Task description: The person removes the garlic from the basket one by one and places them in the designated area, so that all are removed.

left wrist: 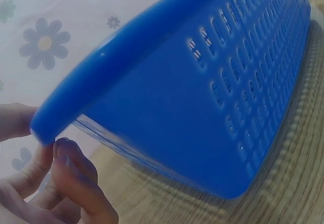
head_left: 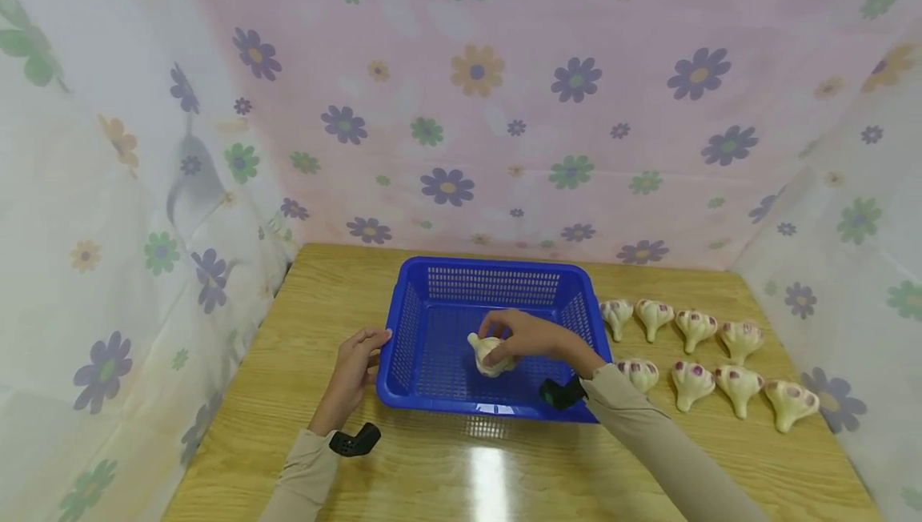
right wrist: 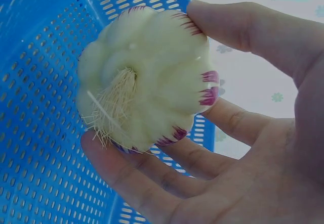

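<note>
A blue plastic basket (head_left: 486, 407) with slotted walls stands on the table. Over its inside, my right hand (head_left: 529, 334) holds a garlic bulb (head_left: 491, 358), thumb on one side and fingers on the other. In the right wrist view the bulb (right wrist: 147, 72) shows purple streaks and a tuft of pale roots. My left hand (head_left: 353, 374) pinches the basket's left rim; in the left wrist view its thumb lies on one side of the rim (left wrist: 91, 75) and curled fingers on the other. Whether the bulb touches the basket floor I cannot tell.
Several garlic bulbs (head_left: 694, 384) lie in two rows on the wooden table (head_left: 317, 298), right of the basket. The nearest one (head_left: 637, 374) lies close to the right forearm. Flowered cloth (head_left: 504, 106) hangs behind and at both sides.
</note>
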### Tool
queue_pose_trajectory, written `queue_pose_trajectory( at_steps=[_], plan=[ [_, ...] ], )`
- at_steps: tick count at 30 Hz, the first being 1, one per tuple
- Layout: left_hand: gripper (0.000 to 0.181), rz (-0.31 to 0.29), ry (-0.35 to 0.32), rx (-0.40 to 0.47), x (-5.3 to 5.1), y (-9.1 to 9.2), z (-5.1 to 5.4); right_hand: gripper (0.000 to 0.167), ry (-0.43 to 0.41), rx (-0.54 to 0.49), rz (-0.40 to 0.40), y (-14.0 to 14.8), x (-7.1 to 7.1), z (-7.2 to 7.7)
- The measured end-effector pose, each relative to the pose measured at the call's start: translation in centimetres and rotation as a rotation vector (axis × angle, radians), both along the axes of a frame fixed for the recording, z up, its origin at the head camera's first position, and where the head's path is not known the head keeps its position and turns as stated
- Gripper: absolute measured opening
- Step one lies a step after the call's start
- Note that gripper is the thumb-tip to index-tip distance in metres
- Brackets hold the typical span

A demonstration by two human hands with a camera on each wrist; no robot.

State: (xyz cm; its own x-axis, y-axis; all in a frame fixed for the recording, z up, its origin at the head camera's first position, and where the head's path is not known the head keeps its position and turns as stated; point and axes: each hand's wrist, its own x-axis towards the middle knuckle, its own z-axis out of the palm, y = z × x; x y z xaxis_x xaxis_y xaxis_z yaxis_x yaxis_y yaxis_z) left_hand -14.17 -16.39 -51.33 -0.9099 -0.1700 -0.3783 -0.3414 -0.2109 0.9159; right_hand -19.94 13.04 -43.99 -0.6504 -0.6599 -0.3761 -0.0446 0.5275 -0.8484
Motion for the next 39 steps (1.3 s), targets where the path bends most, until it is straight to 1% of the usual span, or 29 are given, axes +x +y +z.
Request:
queue_pose_trajectory(
  at_steps=[4, 9, 14, 20, 24, 29, 31, 34, 39],
  plan=[
    [0.027, 0.004, 0.009, 0.008, 0.0, 0.0, -0.1, 0.038, 0.027, -0.018, 0.0, 0.7, 0.4, 0.5],
    [0.026, 0.013, 0.0, 0.012, 0.1, 0.0, -0.1, 0.038, 0.065, -0.032, 0.015, 1.7, 0.9, 1.1],
    [0.024, 0.026, -0.004, 0.018, 0.1, 0.1, -0.3, 0.037, 0.111, -0.042, 0.021, 2.9, 1.6, 2.1],
    [0.026, 0.017, 0.0, 0.024, 0.1, 0.2, -0.1, 0.036, 0.172, -0.03, 0.02, 4.8, 2.4, 3.3],
    [0.025, 0.018, 0.002, 0.024, 0.2, 0.3, -0.1, 0.037, 0.184, -0.019, 0.01, 6.1, 3.0, 3.8],
    [0.024, 0.012, -0.006, 0.026, 0.3, 0.2, -0.2, 0.037, 0.199, -0.018, 0.013, 7.5, 3.5, 3.9],
    [0.024, 0.015, -0.008, 0.023, 0.3, 0.1, -0.2, 0.036, 0.221, -0.015, 0.021, 8.0, 3.6, 3.9],
    [0.026, 0.011, -0.008, 0.009, 0.3, 0.0, -0.3, 0.035, 0.233, -0.014, 0.025, 8.8, 3.7, 3.9],
    [0.026, 0.004, -0.003, 0.007, 0.3, 0.1, -0.2, 0.036, 0.227, -0.008, -0.002, 10.2, 4.0, 4.1]
  ],
)
